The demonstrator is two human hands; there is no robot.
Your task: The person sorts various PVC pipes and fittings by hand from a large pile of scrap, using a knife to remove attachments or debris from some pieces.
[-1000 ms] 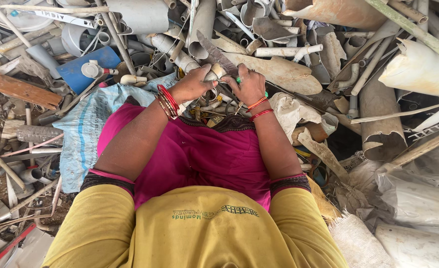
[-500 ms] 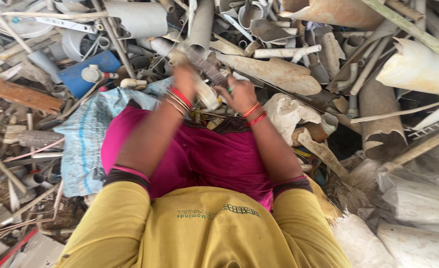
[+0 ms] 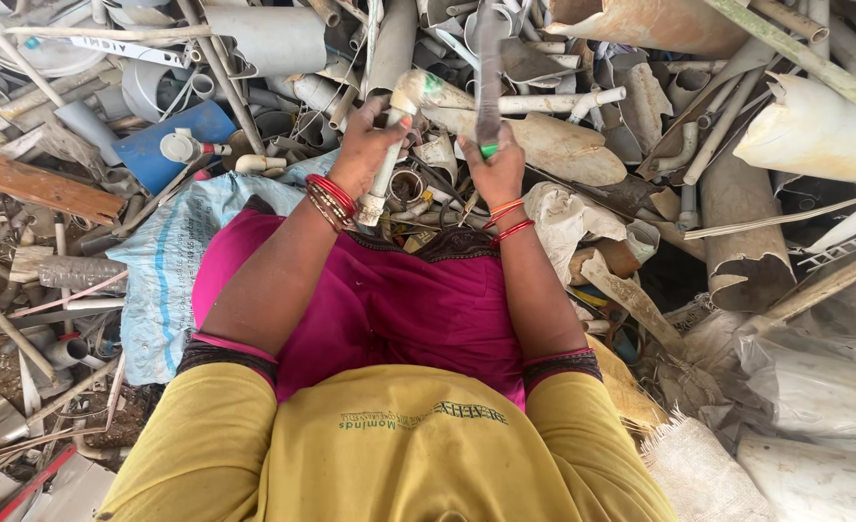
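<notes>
- One view only, from a camera on the person's head, facing steeply down over the yellow vest (image 3: 389, 454) at 6 o'clock.
- It sits close: both forearms run toward 12 o'clock, scrap pipes (image 3: 583, 97) filling the frame's upper half.

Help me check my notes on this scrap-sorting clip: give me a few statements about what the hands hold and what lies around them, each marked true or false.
1. The left hand grips a pale pipe piece with an elbow fitting. True.
2. The right hand is empty. False: it holds a dark, blade-like tool raised upright.
3. Red bangles sit on the left wrist. True.
4. A blue container lies right of the hands. False: it lies to their left.
5. A woven sack lies beside the left arm. True.
</notes>
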